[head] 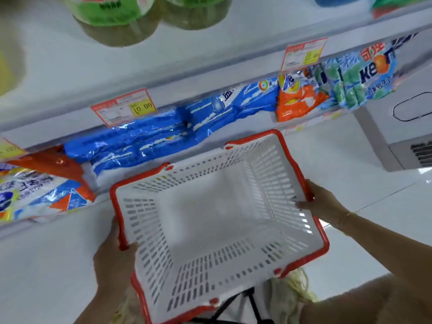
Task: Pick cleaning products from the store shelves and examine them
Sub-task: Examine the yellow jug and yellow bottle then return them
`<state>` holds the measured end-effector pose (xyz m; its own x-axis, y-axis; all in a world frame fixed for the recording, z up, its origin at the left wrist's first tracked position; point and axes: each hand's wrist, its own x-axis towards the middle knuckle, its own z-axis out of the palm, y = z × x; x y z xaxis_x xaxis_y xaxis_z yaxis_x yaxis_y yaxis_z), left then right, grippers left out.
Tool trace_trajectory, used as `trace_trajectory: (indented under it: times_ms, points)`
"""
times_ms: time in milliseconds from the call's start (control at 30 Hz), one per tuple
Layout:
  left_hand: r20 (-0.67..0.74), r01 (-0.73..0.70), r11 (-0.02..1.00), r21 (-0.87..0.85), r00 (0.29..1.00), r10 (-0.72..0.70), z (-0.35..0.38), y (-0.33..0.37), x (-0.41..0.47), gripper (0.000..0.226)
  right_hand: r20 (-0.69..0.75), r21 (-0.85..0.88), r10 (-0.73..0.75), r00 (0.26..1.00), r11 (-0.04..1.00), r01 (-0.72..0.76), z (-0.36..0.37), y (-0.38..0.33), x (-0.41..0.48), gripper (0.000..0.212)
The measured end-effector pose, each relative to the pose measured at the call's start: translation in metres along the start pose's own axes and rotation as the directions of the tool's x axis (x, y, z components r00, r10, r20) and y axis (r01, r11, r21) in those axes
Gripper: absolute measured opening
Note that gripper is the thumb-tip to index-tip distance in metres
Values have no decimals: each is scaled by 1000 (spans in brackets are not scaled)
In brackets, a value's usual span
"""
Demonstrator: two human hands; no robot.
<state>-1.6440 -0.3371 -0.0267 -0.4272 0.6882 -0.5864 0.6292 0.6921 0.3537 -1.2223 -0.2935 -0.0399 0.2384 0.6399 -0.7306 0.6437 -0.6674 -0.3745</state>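
I hold a white shopping basket with a red rim in front of the shelves, and nothing lies inside it. My left hand grips its left rim, thumb over the red edge. My right hand grips the right rim, fingers curled inside. On the shelf just beyond the basket lie blue detergent bags, an orange bag and a green-and-blue bag. More bags in white, blue and orange lie at the left.
Green bottles stand on the upper shelf. Price tags hang on the shelf edges, one reading 10.00. A white appliance stands at the right on the pale tiled floor.
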Motion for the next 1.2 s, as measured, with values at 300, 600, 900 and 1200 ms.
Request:
trace_trajectory:
  times_ms: [300, 600, 900, 1200]
  points:
    - [100, 100, 987, -129, 991, -87, -21, 6, -5, 72, -79, -36, 69, 994, 997, -72, 2, -22, -23, 19]
    - [-10, 163, 964, -211, 986, -169, -102, 43, -73, 10, -209, -35, 99, 973, 993, -108, -56, -62, -117, 13]
    - [-31, 243, 876, -418, 959, -281, -230, 60, -216, 42, -87, -37, -102, 991, 994, 99, -148, -120, -255, 11]
    - [-165, 299, 762, -575, 870, -465, -326, 6, -338, 43, 73, -120, -347, 935, 928, 354, -159, -217, -357, 20]
